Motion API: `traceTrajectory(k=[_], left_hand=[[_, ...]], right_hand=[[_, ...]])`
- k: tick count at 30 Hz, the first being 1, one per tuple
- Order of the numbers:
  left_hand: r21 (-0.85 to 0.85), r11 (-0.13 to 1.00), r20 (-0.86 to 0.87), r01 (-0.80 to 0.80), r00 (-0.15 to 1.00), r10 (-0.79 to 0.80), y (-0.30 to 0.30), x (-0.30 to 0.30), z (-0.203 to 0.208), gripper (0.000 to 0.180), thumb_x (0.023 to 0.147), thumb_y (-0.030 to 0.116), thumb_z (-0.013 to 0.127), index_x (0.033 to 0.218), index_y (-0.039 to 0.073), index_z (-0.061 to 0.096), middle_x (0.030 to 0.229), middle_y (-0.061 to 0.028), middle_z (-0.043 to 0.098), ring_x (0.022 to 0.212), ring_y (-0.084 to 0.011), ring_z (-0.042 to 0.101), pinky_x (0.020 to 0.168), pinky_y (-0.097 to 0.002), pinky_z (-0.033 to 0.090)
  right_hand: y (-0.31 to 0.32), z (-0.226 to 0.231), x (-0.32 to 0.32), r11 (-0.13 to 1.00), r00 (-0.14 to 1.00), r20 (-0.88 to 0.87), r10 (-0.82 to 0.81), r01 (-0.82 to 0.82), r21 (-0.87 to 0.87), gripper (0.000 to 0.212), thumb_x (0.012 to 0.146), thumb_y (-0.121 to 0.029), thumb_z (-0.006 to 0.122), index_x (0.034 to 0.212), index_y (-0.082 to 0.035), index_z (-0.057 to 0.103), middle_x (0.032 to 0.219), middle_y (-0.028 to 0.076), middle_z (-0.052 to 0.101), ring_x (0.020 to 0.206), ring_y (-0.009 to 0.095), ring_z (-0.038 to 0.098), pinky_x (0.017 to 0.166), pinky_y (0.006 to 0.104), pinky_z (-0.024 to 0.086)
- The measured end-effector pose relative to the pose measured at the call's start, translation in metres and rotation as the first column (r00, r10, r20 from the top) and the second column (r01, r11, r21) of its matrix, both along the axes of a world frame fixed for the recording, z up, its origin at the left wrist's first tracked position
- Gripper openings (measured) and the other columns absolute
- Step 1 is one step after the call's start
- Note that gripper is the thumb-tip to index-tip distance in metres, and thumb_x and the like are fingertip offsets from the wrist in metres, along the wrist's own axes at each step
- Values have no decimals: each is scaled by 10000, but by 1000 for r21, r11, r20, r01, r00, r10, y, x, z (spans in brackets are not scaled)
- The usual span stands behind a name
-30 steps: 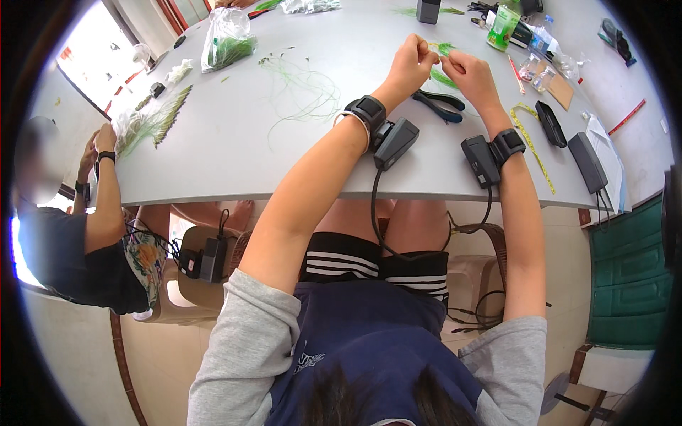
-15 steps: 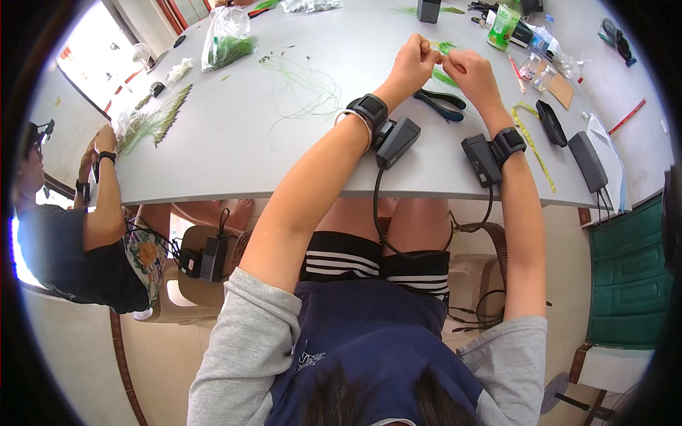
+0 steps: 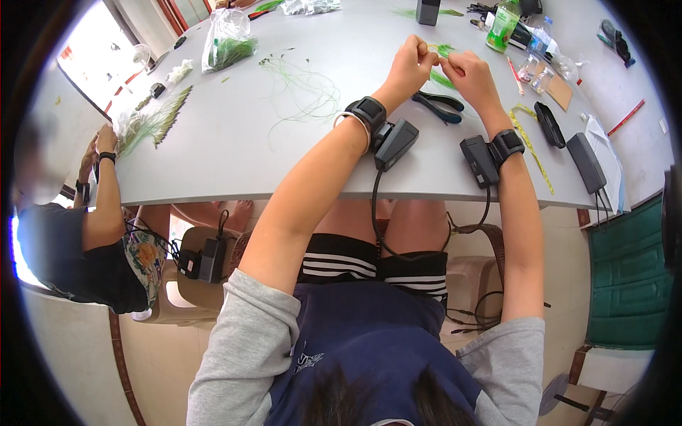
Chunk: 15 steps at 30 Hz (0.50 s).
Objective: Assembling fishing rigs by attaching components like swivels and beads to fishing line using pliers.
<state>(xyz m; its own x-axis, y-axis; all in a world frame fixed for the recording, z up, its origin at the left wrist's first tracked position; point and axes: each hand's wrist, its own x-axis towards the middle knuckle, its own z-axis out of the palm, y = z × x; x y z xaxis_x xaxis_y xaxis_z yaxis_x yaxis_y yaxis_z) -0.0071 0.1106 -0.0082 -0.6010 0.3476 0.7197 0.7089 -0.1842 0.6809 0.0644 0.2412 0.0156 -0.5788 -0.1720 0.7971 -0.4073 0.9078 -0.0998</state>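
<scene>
Over the far part of the table, my left hand and my right hand are closed in pinches, fingertips almost meeting. Whatever lies between the fingers is too small to make out. Just behind and beneath them shows a bunch of bright green strands on the grey table. Dark-handled pliers rest a little nearer than my hands. Long, thin green strands are spread loosely to the left.
To the right lie a yellow tape measure, a black case, small clear jars and a green bottle. A plastic bag of green strands stands at left. Another person works at the left edge beside a strand bundle.
My hands stay pinched close together and have barely moved. The view has shifted very slightly.
</scene>
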Motion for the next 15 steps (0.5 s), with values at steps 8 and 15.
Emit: traceTrajectory(k=[8, 15], left_hand=[[-1, 995, -91, -95, 991, 95, 0, -7, -4, 248, 766, 55, 592, 749, 39, 345, 741, -88, 569, 686, -107, 512, 649, -232, 431], [10, 998, -43, -59, 997, 59, 0, -6, -3, 280, 741, 75, 615, 749, 57, 336, 766, -80, 581, 686, -99, 489, 644, -236, 428]], right_hand=[[1, -1, -1, 995, 998, 51, -21, 26, -94, 279, 758, -169, 564, 591, -3, 415, 509, 117, 430, 546, 271, 428, 506, 373, 350], [2, -1, 0, 994, 997, 71, -36, 44, -105, 293, 759, -184, 567, 585, -7, 411, 505, 112, 430, 543, 266, 426, 501, 375, 343]])
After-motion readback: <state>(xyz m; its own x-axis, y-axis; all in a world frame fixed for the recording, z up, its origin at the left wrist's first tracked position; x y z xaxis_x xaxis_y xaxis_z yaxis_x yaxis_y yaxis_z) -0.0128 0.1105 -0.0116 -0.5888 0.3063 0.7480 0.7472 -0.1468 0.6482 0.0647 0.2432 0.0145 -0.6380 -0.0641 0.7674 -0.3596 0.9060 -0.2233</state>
